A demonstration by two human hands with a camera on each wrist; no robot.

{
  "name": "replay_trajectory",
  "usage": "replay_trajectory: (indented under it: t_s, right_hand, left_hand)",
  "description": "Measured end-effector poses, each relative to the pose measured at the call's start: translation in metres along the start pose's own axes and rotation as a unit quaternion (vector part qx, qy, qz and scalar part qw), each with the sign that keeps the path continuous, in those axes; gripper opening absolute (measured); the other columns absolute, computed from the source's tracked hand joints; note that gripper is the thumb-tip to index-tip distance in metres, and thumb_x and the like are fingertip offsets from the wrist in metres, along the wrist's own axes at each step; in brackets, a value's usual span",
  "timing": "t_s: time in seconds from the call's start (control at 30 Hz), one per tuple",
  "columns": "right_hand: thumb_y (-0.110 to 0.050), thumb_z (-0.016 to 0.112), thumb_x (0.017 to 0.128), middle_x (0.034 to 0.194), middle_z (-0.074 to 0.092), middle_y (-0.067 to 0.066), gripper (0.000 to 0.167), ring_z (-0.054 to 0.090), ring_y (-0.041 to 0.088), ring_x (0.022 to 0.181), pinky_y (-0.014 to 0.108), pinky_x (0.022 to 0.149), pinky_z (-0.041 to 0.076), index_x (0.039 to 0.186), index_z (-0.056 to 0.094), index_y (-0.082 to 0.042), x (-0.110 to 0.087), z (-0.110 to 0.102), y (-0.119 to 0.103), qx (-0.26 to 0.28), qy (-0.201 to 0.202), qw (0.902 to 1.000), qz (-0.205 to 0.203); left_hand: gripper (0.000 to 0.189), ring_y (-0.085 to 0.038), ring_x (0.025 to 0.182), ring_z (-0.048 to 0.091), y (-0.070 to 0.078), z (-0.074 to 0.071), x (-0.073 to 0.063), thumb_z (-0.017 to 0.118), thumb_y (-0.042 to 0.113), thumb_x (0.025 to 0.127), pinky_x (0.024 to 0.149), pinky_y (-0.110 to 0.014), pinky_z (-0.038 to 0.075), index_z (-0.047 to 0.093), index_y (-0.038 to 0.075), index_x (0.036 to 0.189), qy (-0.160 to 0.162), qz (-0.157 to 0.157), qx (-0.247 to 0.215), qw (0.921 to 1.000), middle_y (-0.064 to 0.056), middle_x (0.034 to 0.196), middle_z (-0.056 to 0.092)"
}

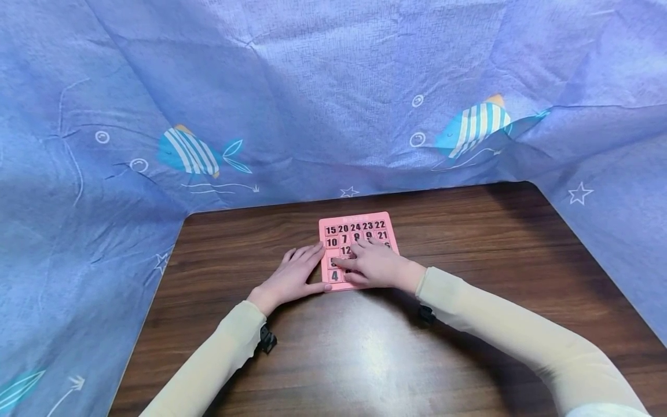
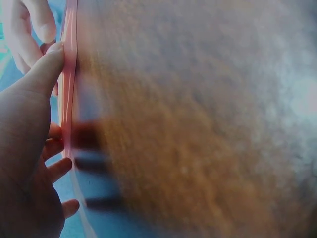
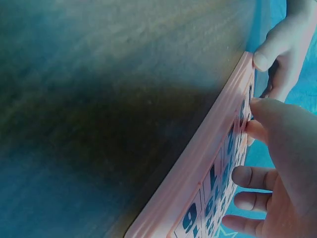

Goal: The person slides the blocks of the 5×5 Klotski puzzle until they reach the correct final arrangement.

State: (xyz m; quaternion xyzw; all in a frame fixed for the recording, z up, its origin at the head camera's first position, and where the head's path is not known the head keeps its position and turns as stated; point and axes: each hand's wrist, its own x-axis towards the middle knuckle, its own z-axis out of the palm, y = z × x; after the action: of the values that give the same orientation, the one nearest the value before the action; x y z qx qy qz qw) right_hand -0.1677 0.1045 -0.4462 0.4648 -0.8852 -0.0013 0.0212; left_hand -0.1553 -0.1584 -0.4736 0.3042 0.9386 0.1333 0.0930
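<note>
While the left hand [image 1: 293, 275], fingers apart, braces the left edge of a pink sliding number puzzle [image 1: 339, 244], apparently steadying it on the wood-grain table [image 1: 458, 231], the right hand [image 1: 379, 265] spreads its fingers over the puzzle's lower tiles [image 1: 334, 276], seemingly pressing rather than gripping.

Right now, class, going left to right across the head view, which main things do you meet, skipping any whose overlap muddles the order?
Left fish → left hand → board → right fish.
</note>
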Motion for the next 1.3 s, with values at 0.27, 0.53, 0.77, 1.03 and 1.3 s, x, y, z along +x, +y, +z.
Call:
replay_trajectory:
  t_s: [0.27, 0.53, 0.77, 1.03, 1.3]
  right_hand:
    - [-0.047, 0.053, 0.107, 0.122, 0.066, 0.018, 0.050, 0.058, 0.034, 0.118, 0.058, 0.107, 0.044, 0.153, 0.056, -0.028, 0.012, 0.004, 0.012, -0.007, -0.028, 0.9993, 0.025]
    - [-0.046, 0.057, 0.105, 0.115, 0.066, 0.015, 0.048, 0.060, 0.034, 0.113, 0.056, 0.101, 0.047, 0.149, 0.060, -0.026, 0.005, 0.002, 0.006, -0.007, -0.003, 0.9998, 0.020]
    - [-0.048, 0.061, 0.102, 0.103, 0.064, 0.003, 0.047, 0.059, 0.024, 0.099, 0.046, 0.088, 0.050, 0.144, 0.065, -0.026, -0.019, 0.000, -0.018, -0.007, 0.031, 0.9988, -0.038]
    - [-0.047, 0.063, 0.101, 0.097, 0.062, 0.001, 0.047, 0.057, 0.023, 0.095, 0.045, 0.084, 0.049, 0.145, 0.064, -0.029, -0.020, 0.005, -0.018, -0.016, 0.047, 0.9981, -0.035]
    - [-0.049, 0.059, 0.104, 0.101, 0.063, 0.006, 0.049, 0.059, 0.028, 0.104, 0.052, 0.095, 0.048, 0.148, 0.061, -0.029, -0.012, 0.002, -0.012, 0.000, 0.016, 0.9999, 0.001]
  left_hand:
    - [0.096, -0.032, 0.156, 0.026, 0.000, 0.000, 0.000, 0.060, 0.066, 0.097, 0.123, -0.061, 0.016, 0.027, 0.007, 0.165, -0.011, -0.007, -0.001, 0.9999, -0.009, 0.172, 0.025]
    - [0.094, -0.033, 0.156, 0.026, 0.002, -0.002, 0.001, 0.061, 0.064, 0.097, 0.122, -0.061, 0.017, 0.030, 0.006, 0.165, -0.011, -0.003, -0.005, 0.9999, -0.011, 0.171, 0.027]
    - [0.094, -0.034, 0.155, 0.028, 0.001, -0.001, -0.001, 0.062, 0.064, 0.097, 0.122, -0.063, 0.017, 0.030, 0.005, 0.164, 0.001, 0.002, -0.007, 1.0000, -0.011, 0.171, 0.027]
    - [0.095, -0.033, 0.156, 0.027, 0.000, -0.003, -0.002, 0.061, 0.064, 0.097, 0.122, -0.062, 0.017, 0.028, 0.006, 0.165, -0.002, 0.000, -0.004, 1.0000, -0.010, 0.172, 0.025]
    - [0.096, -0.030, 0.156, 0.026, 0.002, -0.004, -0.001, 0.060, 0.066, 0.097, 0.123, -0.060, 0.017, 0.026, 0.008, 0.166, -0.012, -0.004, -0.002, 0.9999, -0.009, 0.172, 0.023]
